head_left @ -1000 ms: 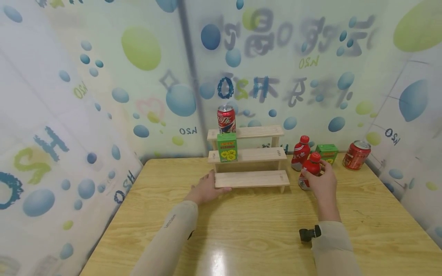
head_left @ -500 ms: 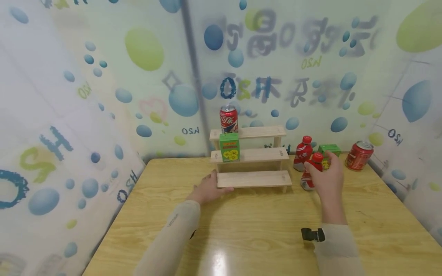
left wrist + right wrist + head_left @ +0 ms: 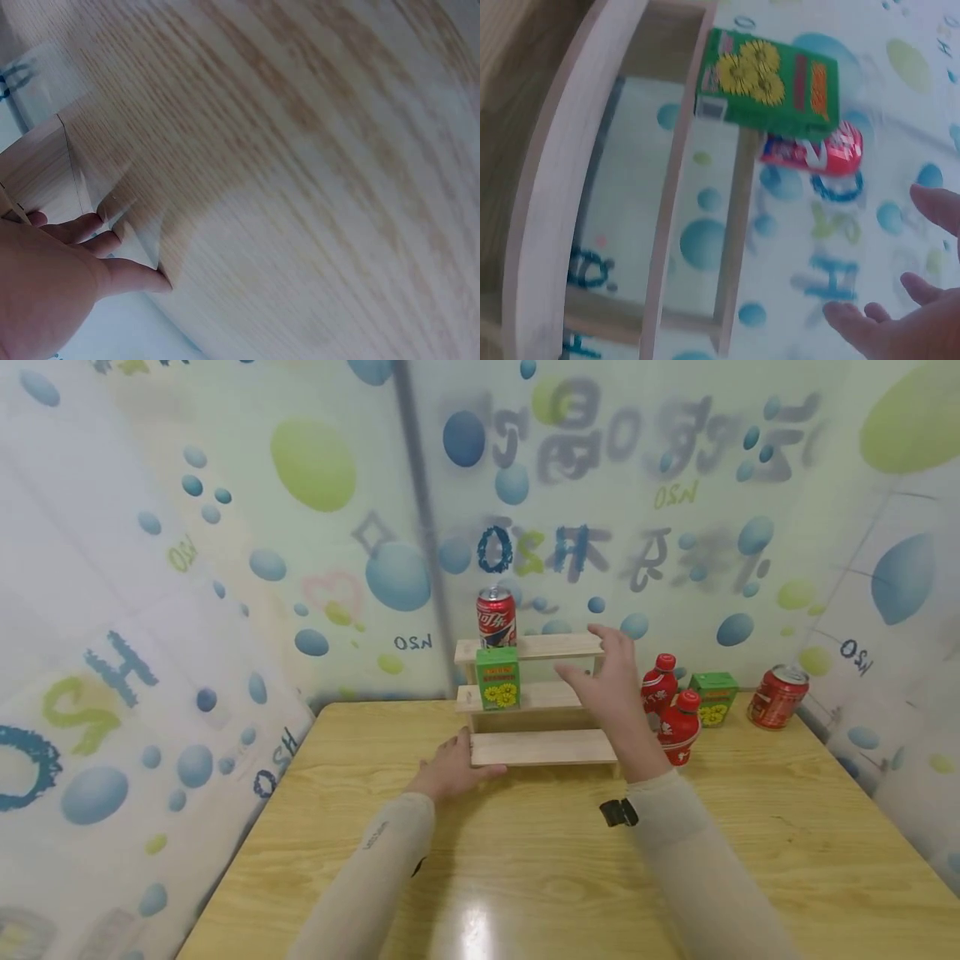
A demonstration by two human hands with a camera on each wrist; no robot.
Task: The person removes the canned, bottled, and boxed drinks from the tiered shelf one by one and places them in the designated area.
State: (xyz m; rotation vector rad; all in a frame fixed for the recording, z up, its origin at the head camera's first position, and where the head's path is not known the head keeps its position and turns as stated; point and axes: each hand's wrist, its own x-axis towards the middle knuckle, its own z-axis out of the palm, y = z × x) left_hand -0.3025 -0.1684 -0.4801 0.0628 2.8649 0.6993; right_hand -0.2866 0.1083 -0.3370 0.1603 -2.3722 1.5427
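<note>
My left hand (image 3: 452, 768) rests at the left end of the bottom step of a three-step wooden display rack (image 3: 551, 748), its thumb lying along the front edge. In the left wrist view its fingers (image 3: 135, 276) are mostly straight. My right hand (image 3: 606, 681) holds nothing; thumb and fingers spread apart in front of the upper steps' right end. A red cola can (image 3: 496, 617) stands on the top step's left end. Below it, a green drink carton (image 3: 498, 679) with yellow flowers stands on the middle step. Just right of the rack are two red bottles, one in front (image 3: 681, 727), one behind (image 3: 659, 683).
Behind the bottles stands another green carton (image 3: 714, 697). A red can (image 3: 779, 697) sits near the wooden table's (image 3: 540, 860) back right corner. A patterned curtain (image 3: 337, 568) encloses the back and sides.
My right hand has let go of the front red bottle and moved left to the rack's upper steps. That bottle now stands turned, with a different side showing. The left hand stays put.
</note>
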